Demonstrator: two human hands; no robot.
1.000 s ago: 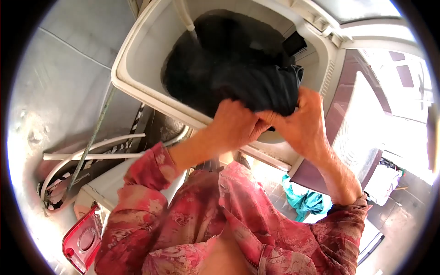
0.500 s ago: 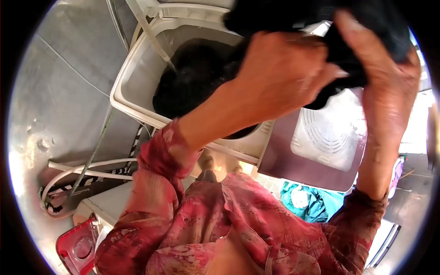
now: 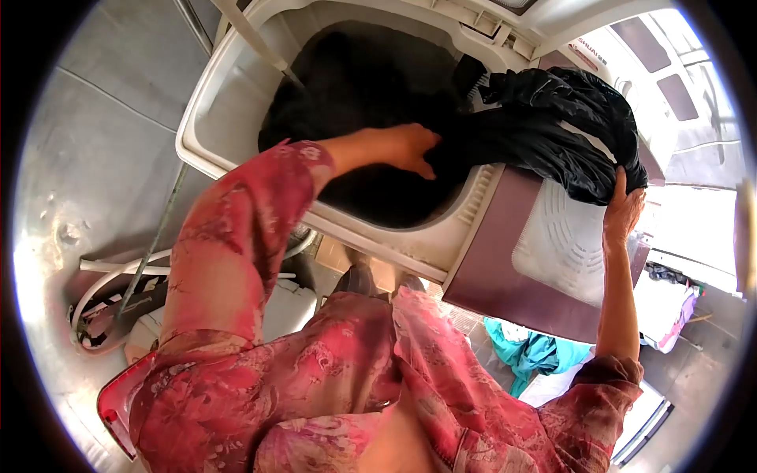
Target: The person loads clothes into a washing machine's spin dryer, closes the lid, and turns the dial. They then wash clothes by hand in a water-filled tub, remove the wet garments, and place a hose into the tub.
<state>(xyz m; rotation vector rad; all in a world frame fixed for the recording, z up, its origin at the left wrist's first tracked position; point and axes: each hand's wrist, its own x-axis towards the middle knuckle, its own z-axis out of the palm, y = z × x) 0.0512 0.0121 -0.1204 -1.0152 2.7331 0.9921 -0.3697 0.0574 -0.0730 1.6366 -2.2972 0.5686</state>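
My right hand is closed on one end of a wet, shiny black garment. This garment lies in a loop over the washing machine's right side and runs left into the tub. Above the tub, my left hand reaches toward the garment's lower end, its thumb and fingers apart. Dark cloth and dark water fill the tub, and I cannot tell one from the other there. A pale hose points down into it at the upper left.
Right of the tub is a maroon panel with a translucent lid. A raised white lid stands behind. Teal cloth lies below the machine at the right. White pipes and a red plastic item are at lower left.
Both hands were together, high at the right, with the black garment bunched between them. The garment now lies across the machine. My left hand has moved left and down over the tub.
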